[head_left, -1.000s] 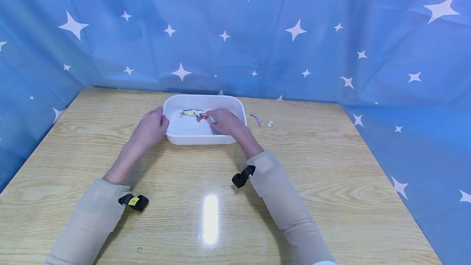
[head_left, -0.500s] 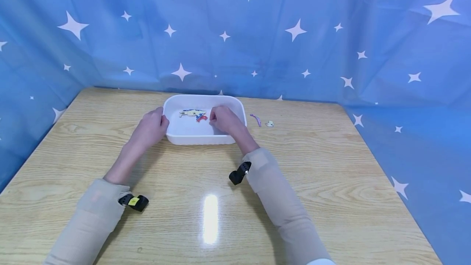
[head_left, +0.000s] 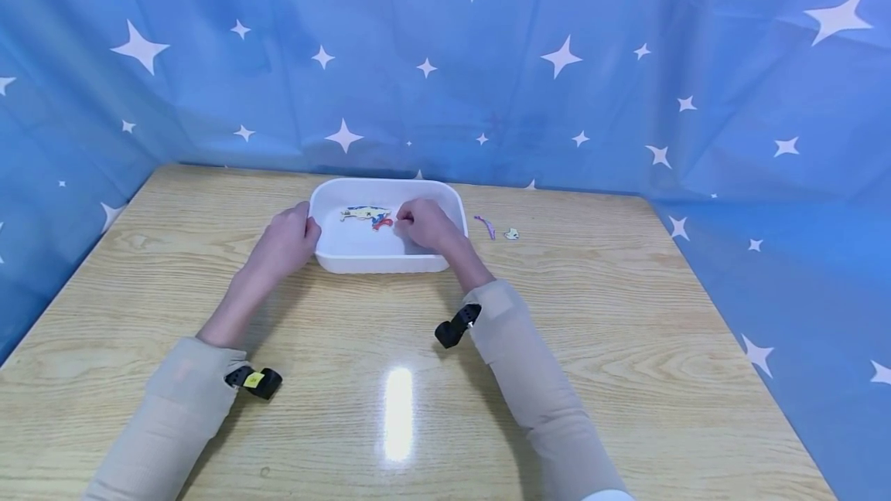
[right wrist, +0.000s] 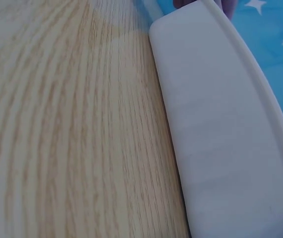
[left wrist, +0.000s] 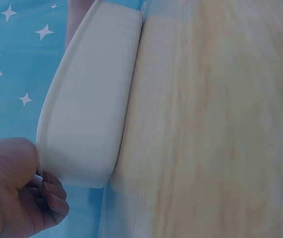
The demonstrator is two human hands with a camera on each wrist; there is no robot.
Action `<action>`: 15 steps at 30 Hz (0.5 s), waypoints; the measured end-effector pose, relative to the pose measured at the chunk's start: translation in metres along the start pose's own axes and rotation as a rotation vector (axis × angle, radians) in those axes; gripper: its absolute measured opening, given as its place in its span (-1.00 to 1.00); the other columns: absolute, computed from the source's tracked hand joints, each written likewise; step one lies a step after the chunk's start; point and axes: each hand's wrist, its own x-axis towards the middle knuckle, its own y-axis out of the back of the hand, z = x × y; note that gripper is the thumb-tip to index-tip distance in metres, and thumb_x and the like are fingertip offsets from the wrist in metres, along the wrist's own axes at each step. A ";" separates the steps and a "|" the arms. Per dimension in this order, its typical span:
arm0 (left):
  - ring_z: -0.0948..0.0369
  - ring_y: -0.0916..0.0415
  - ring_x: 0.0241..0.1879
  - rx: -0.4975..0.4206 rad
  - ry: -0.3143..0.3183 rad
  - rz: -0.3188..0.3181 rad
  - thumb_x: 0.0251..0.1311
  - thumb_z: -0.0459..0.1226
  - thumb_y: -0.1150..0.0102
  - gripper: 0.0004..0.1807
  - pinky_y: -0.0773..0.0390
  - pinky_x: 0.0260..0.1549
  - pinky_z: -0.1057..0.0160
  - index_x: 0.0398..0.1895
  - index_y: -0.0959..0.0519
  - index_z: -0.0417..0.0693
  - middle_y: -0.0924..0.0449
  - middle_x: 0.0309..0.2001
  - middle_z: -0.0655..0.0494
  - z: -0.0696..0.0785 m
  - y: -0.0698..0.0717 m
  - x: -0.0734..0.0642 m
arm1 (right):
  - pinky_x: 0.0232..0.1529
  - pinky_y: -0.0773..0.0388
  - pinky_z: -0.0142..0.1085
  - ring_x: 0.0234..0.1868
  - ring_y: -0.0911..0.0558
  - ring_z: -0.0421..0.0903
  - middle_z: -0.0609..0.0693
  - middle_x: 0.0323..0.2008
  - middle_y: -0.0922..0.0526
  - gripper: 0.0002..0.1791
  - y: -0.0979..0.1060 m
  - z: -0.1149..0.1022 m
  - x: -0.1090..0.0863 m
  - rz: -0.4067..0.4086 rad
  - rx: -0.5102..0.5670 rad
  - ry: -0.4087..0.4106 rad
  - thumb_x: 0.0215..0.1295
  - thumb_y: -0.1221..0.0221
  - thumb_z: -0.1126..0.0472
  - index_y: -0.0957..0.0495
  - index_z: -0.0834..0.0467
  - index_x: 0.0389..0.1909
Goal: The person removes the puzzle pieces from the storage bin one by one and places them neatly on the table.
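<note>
A white plastic bin (head_left: 381, 264) stands near the back of the wooden table. My left hand (head_left: 284, 236) grips its left rim, and in the left wrist view the fingers (left wrist: 54, 201) curl under that edge. My right hand (head_left: 428, 224) is inside the bin with bent fingers, close to the right end of a flat, irregular cream-and-blue piece (head_left: 365, 213) and a small red piece (head_left: 383, 223) lying on the floor of the bin. I cannot tell whether its fingertips hold anything. The bin's wall hides the right hand's fingers in the right wrist view.
To the right of the bin, a thin curved purple piece (head_left: 486, 227) and a small pale piece (head_left: 511, 233) lie on the wooden table (head_left: 592, 346). A blue curtain (head_left: 445, 99) with white stars hangs behind the table and along both sides.
My right hand has drawn back slightly to the right from the red piece, uncovering it, and its fingertips have shifted a little since. My left hand has stayed on the rim.
</note>
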 end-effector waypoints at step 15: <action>0.01 -0.32 -0.46 0.001 0.001 -0.006 0.44 -0.39 0.23 -0.81 -0.37 -0.53 0.12 -0.31 -0.37 -0.32 -0.28 -0.46 -0.09 0.000 0.001 0.000 | -0.40 -0.39 -0.38 -0.47 -0.54 -0.14 0.03 -0.36 -0.74 -0.78 0.006 -0.001 -0.007 0.059 0.144 0.015 0.40 -0.27 0.21 -0.77 0.18 -0.05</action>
